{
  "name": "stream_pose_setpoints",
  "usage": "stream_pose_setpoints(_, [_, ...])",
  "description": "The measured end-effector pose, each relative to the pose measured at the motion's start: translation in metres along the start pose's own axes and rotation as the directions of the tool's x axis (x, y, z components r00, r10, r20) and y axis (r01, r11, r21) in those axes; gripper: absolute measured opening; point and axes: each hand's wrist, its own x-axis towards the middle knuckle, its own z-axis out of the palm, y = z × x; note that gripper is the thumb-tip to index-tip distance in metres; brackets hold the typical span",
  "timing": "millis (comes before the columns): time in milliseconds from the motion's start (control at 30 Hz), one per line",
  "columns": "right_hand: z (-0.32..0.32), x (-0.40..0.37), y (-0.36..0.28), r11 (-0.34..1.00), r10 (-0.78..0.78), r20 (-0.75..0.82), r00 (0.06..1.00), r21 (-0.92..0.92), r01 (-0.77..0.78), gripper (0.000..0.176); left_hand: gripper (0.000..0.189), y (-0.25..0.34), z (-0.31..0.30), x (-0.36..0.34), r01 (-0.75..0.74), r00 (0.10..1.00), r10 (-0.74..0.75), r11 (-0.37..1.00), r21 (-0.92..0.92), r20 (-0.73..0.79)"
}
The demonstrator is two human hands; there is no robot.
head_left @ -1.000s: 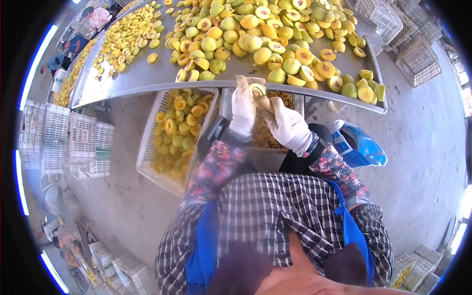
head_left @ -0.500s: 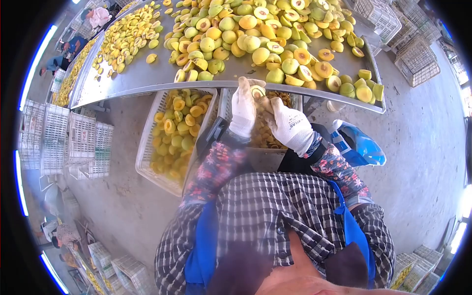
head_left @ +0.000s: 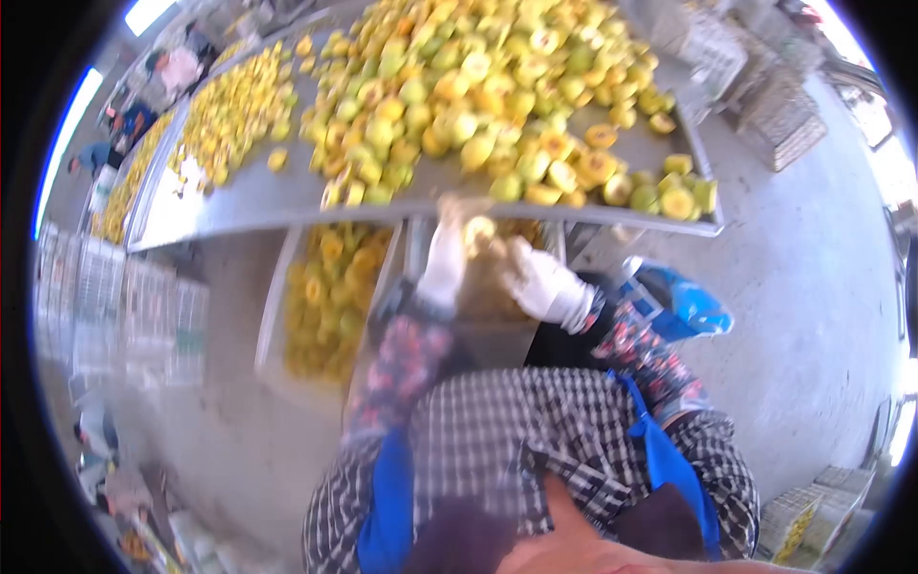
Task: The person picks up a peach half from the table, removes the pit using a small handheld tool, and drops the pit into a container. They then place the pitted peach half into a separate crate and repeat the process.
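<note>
My left hand [head_left: 447, 256], in a white glove, is at the front edge of the metal table [head_left: 421, 209], its fingers wrapped round a cut fruit half [head_left: 478, 233]. Close to its right, my right hand [head_left: 543, 284], also gloved, is near the fruit; its fingertips are blurred, and I cannot make out anything in them. Below the hands, a crate [head_left: 413, 251] of fruit pieces is partly hidden. Another crate [head_left: 272, 304] full of yellow-green halves stands to the left. Many halved fruits [head_left: 459, 105] are heaped on the table.
A blue bag [head_left: 681, 301] hangs or lies right of my right arm. Stacked white crates [head_left: 148, 311] stand at the left, more crates [head_left: 779, 129] at the upper right. Several people [head_left: 134, 120] are at the far left along another fruit table.
The view has shifted, so the table and its fruit appear lower and further left. My right hand has moved slightly away from the fruit, its fingers looser. The picture is more blurred.
</note>
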Motion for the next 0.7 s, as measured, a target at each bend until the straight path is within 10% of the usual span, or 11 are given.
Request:
stream_pose_setpoints(33, [0.006, 0.003, 0.003, 0.971, 0.229, -0.012, 0.973, 0.071, -0.228, 0.020, 0.066, -0.017, 0.004, 0.006, -0.223, 0.965, 0.242, 0.959, 0.176, -0.097])
stream_pose_setpoints(133, [0.031, -0.004, 0.030, 0.904, 0.286, 0.034, 0.958, 0.322, -0.282, 0.026, 0.060, -0.023, 0.026, -0.005, -0.465, 0.861, 0.483, 0.875, 0.134, -0.163])
stream_pose_setpoints(467, [0.038, -0.024, 0.042, 0.894, 0.345, 0.392, 0.853, 0.139, -0.426, 0.033, 0.052, -0.003, 0.012, -0.008, 0.107, 0.994, -0.108, 0.993, -0.041, -0.022])
stream_pose_setpoints(600, [0.051, -0.021, 0.039, 0.680, 0.333, 0.335, 0.882, 0.563, -0.470, 0.054, 0.055, -0.001, 0.003, -0.006, 0.118, 0.992, -0.122, 0.989, 0.092, 0.044])
stream_pose_setpoints(700, [0.032, -0.023, 0.022, 0.849, 0.293, 0.284, 0.913, 0.362, -0.385, 0.052, 0.058, 0.012, 0.000, -0.006, 0.197, 0.966, -0.226, 0.958, 0.207, 0.124])
